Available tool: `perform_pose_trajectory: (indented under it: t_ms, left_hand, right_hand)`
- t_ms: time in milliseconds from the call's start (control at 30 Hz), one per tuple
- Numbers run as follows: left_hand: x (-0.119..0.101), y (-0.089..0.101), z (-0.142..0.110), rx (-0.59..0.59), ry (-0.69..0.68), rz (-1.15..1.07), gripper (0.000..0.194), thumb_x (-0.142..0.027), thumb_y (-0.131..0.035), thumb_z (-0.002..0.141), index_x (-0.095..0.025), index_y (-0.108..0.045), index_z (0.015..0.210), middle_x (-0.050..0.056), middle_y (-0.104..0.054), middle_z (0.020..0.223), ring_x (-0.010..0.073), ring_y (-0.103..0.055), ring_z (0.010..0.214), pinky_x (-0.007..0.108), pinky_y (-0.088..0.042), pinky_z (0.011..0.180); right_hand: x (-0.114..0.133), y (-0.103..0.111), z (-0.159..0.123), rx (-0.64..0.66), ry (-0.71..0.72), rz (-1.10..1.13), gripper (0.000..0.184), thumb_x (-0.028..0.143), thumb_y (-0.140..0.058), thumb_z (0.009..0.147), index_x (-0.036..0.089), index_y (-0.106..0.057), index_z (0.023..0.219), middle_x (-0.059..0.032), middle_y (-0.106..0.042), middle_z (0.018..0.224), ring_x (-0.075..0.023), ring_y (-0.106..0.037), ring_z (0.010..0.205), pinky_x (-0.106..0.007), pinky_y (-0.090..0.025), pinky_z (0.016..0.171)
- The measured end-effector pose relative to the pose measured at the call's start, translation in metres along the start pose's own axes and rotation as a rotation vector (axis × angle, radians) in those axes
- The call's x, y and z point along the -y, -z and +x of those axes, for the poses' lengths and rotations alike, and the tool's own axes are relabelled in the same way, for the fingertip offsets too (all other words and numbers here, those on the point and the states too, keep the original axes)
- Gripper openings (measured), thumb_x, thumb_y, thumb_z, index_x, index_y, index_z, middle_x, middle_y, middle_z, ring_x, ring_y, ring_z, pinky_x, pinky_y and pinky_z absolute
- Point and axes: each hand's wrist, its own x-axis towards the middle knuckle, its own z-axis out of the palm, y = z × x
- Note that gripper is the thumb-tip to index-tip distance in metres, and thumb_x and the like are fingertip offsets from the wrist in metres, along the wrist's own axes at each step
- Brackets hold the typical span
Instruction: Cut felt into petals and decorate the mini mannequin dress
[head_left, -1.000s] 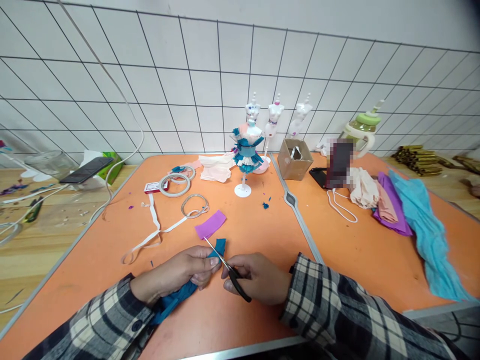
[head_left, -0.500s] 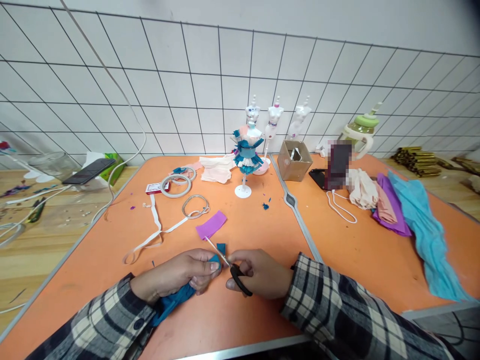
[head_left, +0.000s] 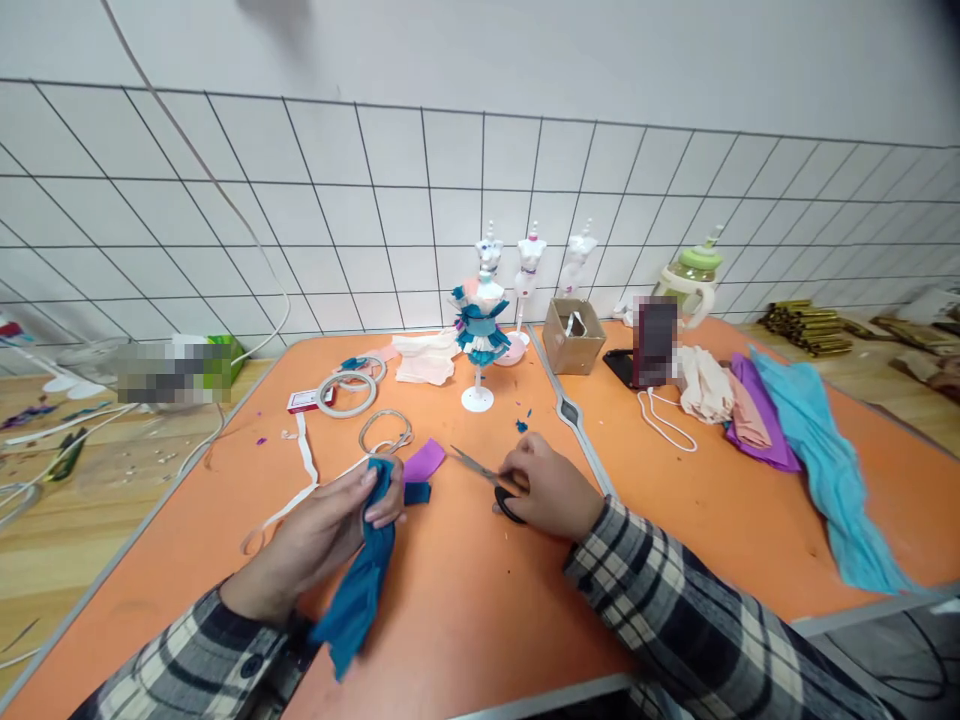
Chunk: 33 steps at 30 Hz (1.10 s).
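Note:
My left hand is closed on a long strip of teal crepe paper, whose lower end hangs down toward the table's front edge. In my right hand is a pair of scissors with black handles, the blades pointing left and a little apart. Between the hands, a small teal piece lies flat on the orange table, just below a purple piece. Behind them stands a small mannequin dressed in teal and white frills.
Rolls of tape, a white ribbon and a red-and-white box lie left. A cardboard box, more mannequins, a phone, a bottle and light-blue crepe paper are behind and right.
The scissors have moved away from the teal strip, up and to the right. My left hand has drawn the strip left and raised it. A short teal piece now lies on the table.

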Motion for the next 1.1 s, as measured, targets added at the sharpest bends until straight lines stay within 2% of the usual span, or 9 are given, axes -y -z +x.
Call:
perform_pose_trajectory:
  t_ms: [133, 367, 433, 567, 667, 767, 867, 1000, 1100]
  left_hand:
    - [-0.006, -0.025, 0.001, 0.024, -0.116, 0.004, 0.028, -0.032, -0.072, 0.080, -0.022, -0.062, 0.104, 0.002, -0.052, 0.086, 0.0181, -0.050, 0.086, 0.033, -0.045, 0.086]
    - [0.010, -0.053, 0.016, -0.033, -0.138, 0.074, 0.037, -0.028, -0.070, 0.085, -0.027, -0.056, 0.119, 0.007, -0.061, 0.115, 0.0243, -0.055, 0.111, 0.037, -0.045, 0.094]
    - [0.017, -0.060, 0.022, -0.055, -0.118, 0.078, 0.042, -0.029, -0.070, 0.085, -0.028, -0.052, 0.122, 0.008, -0.061, 0.121, 0.0252, -0.056, 0.114, 0.039, -0.046, 0.096]
    - [0.029, -0.072, 0.029, -0.100, -0.169, 0.104, 0.045, -0.028, -0.073, 0.082, -0.028, -0.050, 0.120, 0.008, -0.062, 0.124, 0.0257, -0.056, 0.119, 0.038, -0.048, 0.097]
    - [0.040, -0.073, 0.029, -0.103, -0.217, 0.092, 0.045, -0.029, -0.072, 0.083, -0.029, -0.048, 0.121, 0.008, -0.063, 0.124, 0.0272, -0.057, 0.120, 0.038, -0.050, 0.094]
    - [0.052, -0.066, 0.024, -0.001, -0.239, 0.092, 0.048, -0.033, -0.068, 0.086, -0.032, -0.044, 0.127, 0.009, -0.063, 0.126, 0.0287, -0.058, 0.120, 0.039, -0.051, 0.093]
    - [0.053, -0.051, 0.019, 0.107, -0.273, 0.214, 0.051, -0.038, -0.063, 0.090, -0.034, -0.040, 0.135, 0.011, -0.057, 0.135, 0.0288, -0.053, 0.127, 0.043, -0.045, 0.103]
    - [0.028, -0.014, 0.021, -0.143, -0.324, 0.733, 0.041, -0.036, -0.060, 0.090, -0.029, -0.050, 0.129, 0.012, -0.060, 0.129, 0.0283, -0.057, 0.120, 0.045, -0.046, 0.102]
    - [0.006, 0.020, 0.024, -0.220, -0.393, 1.194, 0.028, -0.038, -0.062, 0.086, -0.024, -0.065, 0.110, 0.010, -0.065, 0.118, 0.0297, -0.058, 0.114, 0.046, -0.045, 0.101]
  right_hand:
    - [-0.003, -0.006, 0.001, 0.045, -0.091, -0.079, 0.025, 0.031, -0.073, 0.073, 0.019, -0.064, 0.093, -0.0057, -0.062, 0.091, -0.0165, -0.056, 0.074, -0.025, -0.034, 0.060]
    - [-0.002, 0.005, 0.003, 0.077, -0.132, 0.206, 0.047, 0.023, -0.073, 0.070, 0.019, -0.061, 0.116, 0.0032, -0.060, 0.070, -0.0133, -0.056, 0.065, -0.022, -0.039, 0.059]
    - [0.013, 0.010, -0.009, -0.054, -0.085, 0.385, 0.036, 0.028, -0.064, 0.081, 0.019, -0.062, 0.116, -0.0011, -0.064, 0.080, -0.0143, -0.058, 0.070, -0.025, -0.044, 0.066]
    - [0.039, 0.006, -0.042, 0.068, 0.107, 0.683, 0.071, 0.032, -0.070, 0.077, 0.026, -0.041, 0.142, -0.0052, -0.067, 0.111, -0.0189, -0.064, 0.085, -0.030, -0.049, 0.074]
    - [0.036, 0.001, -0.060, -0.003, 0.041, 0.657, 0.041, 0.034, -0.059, 0.086, 0.021, -0.060, 0.125, -0.0063, -0.069, 0.102, -0.0215, -0.064, 0.089, -0.033, -0.049, 0.080]
    - [0.016, 0.009, -0.074, 0.066, 0.001, 0.601, 0.038, 0.045, -0.048, 0.091, 0.015, -0.072, 0.089, -0.0061, -0.069, 0.077, -0.0207, -0.063, 0.070, -0.032, -0.049, 0.066]
    - [-0.017, 0.035, -0.087, -0.038, -0.115, 0.607, 0.036, 0.046, -0.053, 0.088, 0.017, -0.072, 0.098, -0.0074, -0.072, 0.091, -0.0237, -0.066, 0.084, -0.034, -0.051, 0.075]
    - [-0.095, 0.089, -0.101, -0.512, -0.422, 0.556, 0.052, 0.053, -0.058, 0.080, 0.018, -0.065, 0.118, -0.0100, -0.071, 0.104, -0.0267, -0.066, 0.091, -0.038, -0.053, 0.078]
    - [-0.168, 0.132, -0.108, -0.918, -0.627, 0.162, 0.055, 0.054, -0.053, 0.081, 0.015, -0.065, 0.118, -0.0151, -0.071, 0.101, -0.0302, -0.066, 0.088, -0.042, -0.050, 0.077]
